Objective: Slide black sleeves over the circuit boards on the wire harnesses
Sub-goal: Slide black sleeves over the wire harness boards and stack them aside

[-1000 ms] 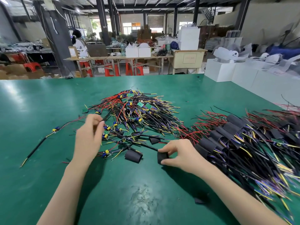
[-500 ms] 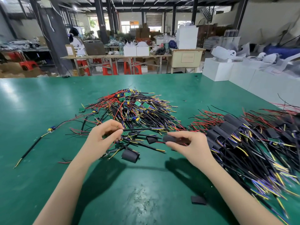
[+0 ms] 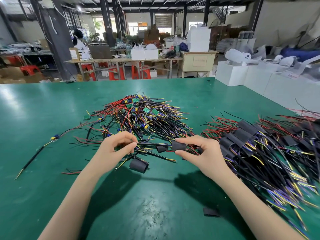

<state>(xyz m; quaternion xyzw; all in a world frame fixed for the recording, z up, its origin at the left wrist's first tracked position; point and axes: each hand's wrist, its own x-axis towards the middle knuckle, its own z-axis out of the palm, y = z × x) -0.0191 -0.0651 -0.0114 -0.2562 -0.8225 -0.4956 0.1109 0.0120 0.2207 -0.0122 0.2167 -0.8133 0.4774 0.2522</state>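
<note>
My left hand pinches a wire harness whose black cable runs right towards my other hand. A black sleeve is pinched between thumb and fingers of my right hand, at the end of that cable. Both hands hover above the green table. Behind them lies a pile of bare harnesses with small green circuit boards. To the right spreads a pile of sleeved harnesses. Loose black sleeves lie just below my hands.
A single harness lies apart at the left. A flat black sleeve rests near the front. White boxes stand past the table's right edge. A person stands at far benches in the back left.
Both hands have risen and drawn closer together. The right hand has turned the sleeve so its side faces me, in line with the cable held by the left hand.
</note>
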